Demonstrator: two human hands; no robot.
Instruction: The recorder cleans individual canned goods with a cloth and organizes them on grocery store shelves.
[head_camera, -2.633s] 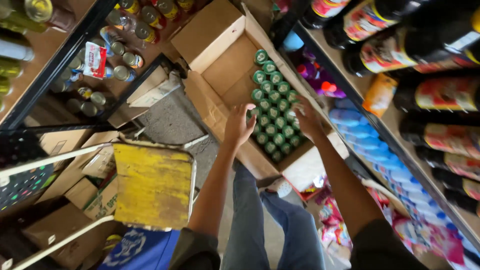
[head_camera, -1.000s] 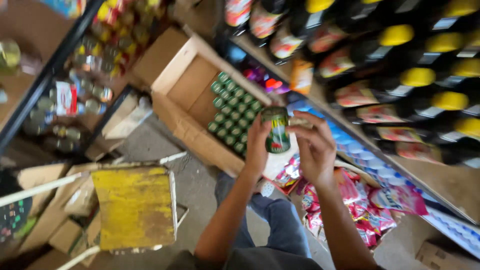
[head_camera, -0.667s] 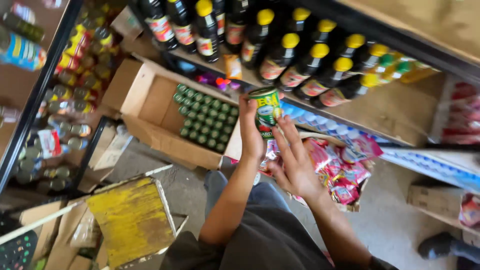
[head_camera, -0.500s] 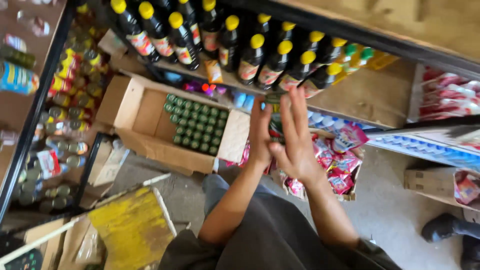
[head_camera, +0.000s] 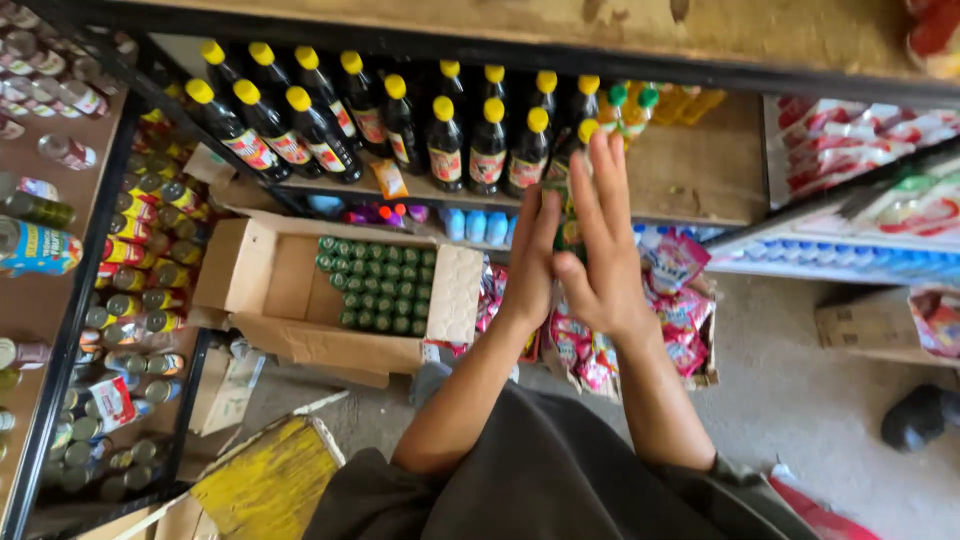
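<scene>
In front of the shelf (head_camera: 700, 175), your 2 hands are raised with a green can (head_camera: 570, 215) pressed between them. Your left hand (head_camera: 530, 262) lies flat against the can's left side, fingers straight and pointing up. Your right hand (head_camera: 600, 250) covers its right side, fingers spread and extended, thumb hooked toward the left palm. Only a narrow strip of the can shows between the palms, level with the lower row of dark bottles (head_camera: 440, 135) with yellow caps. Just right of your fingertips the shelf board is bare wood. Below and to the left, an open cardboard box (head_camera: 265, 290) on the floor holds rows of green-topped cans (head_camera: 385, 290). Red snack packets (head_camera: 680, 300) sit under your wrists. A yellow stool (head_camera: 265, 490) stands at the lower left.
</scene>
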